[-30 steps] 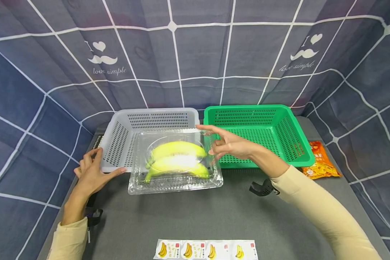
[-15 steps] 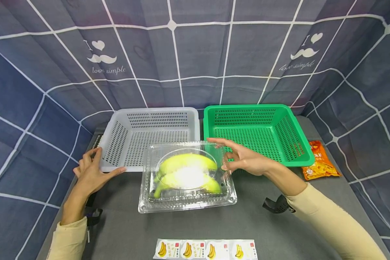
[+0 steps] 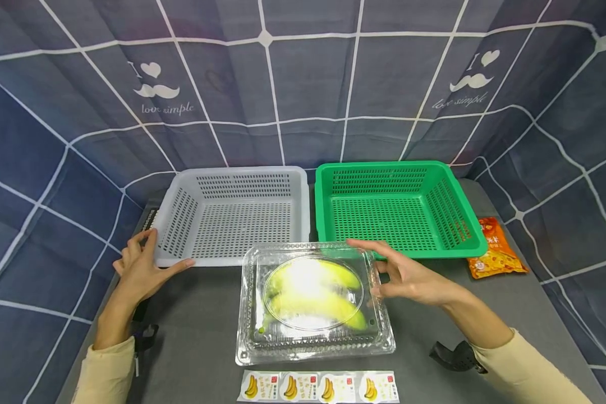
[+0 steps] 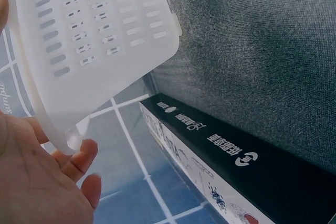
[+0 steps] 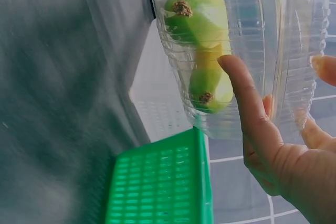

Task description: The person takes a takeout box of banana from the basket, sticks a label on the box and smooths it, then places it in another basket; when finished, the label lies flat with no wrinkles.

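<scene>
My left hand point(image 3: 140, 269) grips the near left corner of a white perforated basket point(image 3: 214, 261). In the left wrist view its fingers point(image 4: 84, 157) bend round the basket's rim. My right hand point(image 3: 409, 278) holds a clear plastic clamshell container point(image 3: 315, 354) by its right end, above the grey table. Inside the closed container lie yellow-green bananas point(image 3: 315, 306), partly washed out by glare. Two green banana ends point(image 5: 202, 14) show through the wall in the right wrist view. One right fingertip point(image 5: 226, 62) lies against that wall.
A green perforated basket point(image 3: 401, 254) stands beside the white one. To its right lies an orange snack bag point(image 3: 497, 249). A strip of banana stickers point(image 3: 318, 387) lies at the near edge. Left of the white basket is a long dark box point(image 4: 210, 140). Patterned cloth point(image 3: 308, 78) hangs behind.
My right hand has brought the container of bananas from over the white basket toward me and to the right, close to the stickers. My left hand has stayed on the white basket's corner.
</scene>
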`<move>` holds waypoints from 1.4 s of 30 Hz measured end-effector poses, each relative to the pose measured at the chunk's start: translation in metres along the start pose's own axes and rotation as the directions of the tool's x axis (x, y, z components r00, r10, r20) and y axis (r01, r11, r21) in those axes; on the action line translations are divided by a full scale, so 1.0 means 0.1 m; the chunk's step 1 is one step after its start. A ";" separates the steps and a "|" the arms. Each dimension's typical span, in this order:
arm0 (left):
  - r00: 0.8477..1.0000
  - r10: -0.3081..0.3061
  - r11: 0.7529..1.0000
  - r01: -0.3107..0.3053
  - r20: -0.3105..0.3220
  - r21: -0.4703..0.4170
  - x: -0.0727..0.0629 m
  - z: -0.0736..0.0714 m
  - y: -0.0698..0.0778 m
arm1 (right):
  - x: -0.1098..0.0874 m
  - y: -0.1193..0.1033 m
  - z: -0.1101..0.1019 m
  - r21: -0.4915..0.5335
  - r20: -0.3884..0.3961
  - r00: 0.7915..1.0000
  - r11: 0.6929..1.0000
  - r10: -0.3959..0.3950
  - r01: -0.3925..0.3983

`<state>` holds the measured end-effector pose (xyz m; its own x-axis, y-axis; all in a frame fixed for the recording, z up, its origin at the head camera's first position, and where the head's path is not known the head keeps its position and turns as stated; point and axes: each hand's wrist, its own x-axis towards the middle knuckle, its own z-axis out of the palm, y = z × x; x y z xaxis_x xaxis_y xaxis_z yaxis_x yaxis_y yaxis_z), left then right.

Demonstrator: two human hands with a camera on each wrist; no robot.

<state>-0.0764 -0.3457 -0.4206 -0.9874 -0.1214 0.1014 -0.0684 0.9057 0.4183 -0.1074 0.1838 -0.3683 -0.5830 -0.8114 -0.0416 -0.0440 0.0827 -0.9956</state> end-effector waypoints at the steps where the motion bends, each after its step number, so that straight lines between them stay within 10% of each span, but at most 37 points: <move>1: 1.000 0.001 1.000 -0.001 -0.002 0.001 0.00 0.00 0.00 | -0.04 0.02 0.03 0.007 0.004 1.000 1.000 -0.005 0.005; 13: 1.000 -0.004 1.000 0.004 -0.011 0.011 -0.01 -0.02 -0.03 | -0.25 0.42 0.30 -0.015 -0.025 0.999 1.000 0.021 -0.022; 42: 0.998 -0.057 0.998 0.056 0.041 0.019 0.01 -0.02 0.04 | -0.13 0.82 0.19 0.021 -0.111 0.992 0.998 0.065 -0.063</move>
<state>-0.0770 -0.3427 -0.4166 -0.9870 -0.1558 0.0403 -0.1263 0.9050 0.4062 -0.0879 0.1906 -0.4508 -0.6709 -0.7352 -0.0969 0.0097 0.1220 -0.9925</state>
